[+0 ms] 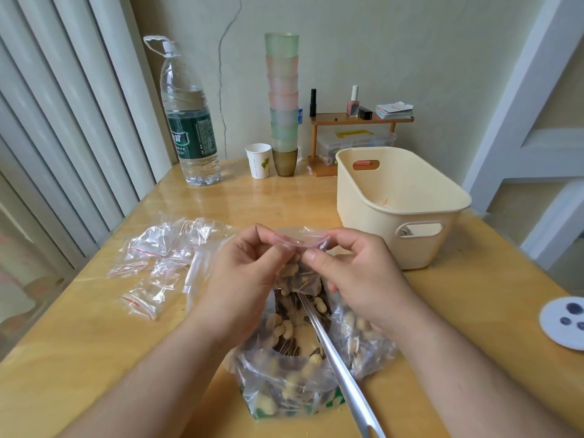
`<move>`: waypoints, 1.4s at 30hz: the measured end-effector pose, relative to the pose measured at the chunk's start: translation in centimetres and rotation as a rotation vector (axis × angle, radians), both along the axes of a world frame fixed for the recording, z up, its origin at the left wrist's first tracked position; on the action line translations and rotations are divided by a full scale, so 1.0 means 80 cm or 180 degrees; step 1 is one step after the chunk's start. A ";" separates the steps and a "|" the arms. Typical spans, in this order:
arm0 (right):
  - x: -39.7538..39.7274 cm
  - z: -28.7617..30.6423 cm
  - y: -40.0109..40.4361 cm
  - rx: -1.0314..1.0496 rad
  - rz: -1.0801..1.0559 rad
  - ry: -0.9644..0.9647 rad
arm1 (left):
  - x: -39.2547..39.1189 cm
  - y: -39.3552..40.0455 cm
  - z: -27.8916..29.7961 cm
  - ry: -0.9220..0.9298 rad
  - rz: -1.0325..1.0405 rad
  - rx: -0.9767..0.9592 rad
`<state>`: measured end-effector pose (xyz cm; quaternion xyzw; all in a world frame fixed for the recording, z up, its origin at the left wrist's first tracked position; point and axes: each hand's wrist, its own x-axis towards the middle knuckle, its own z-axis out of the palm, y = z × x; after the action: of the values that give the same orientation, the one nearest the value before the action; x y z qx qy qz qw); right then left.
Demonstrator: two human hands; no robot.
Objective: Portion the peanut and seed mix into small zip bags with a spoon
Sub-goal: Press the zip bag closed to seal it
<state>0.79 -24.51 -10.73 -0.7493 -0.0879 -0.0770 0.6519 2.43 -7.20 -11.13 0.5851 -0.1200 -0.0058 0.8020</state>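
Note:
A small zip bag (pixel 300 276) partly filled with peanuts and striped seeds hangs between both hands above the big bag. My left hand (pixel 243 279) pinches the left end of its zip strip. My right hand (pixel 357 279) pinches the right end. Below them a large clear bag (pixel 303 358) of peanut and seed mix lies open on the wooden table (pixel 94 358). A metal spoon (pixel 341 371) rests in the big bag, its handle pointing toward me, with no hand on it. Several empty small zip bags (pixel 158 260) with red strips lie to the left.
A cream plastic basket (pixel 373 216) stands at the right, something striped showing through its handle hole. A big water bottle (pixel 189 121), a paper cup (pixel 258 161), a stack of cups (pixel 282 99) and a small shelf (pixel 357 121) line the back wall. A white disc (pixel 562 324) lies at the right edge.

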 end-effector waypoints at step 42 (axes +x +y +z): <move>0.007 0.006 -0.016 0.0458 -0.0297 -0.0308 | -0.008 -0.001 0.006 -0.0263 0.0379 0.0261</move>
<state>1.32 -25.82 -10.28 -0.6992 -0.0785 -0.1494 0.6947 1.82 -7.28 -10.68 0.6233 -0.1177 0.0611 0.7707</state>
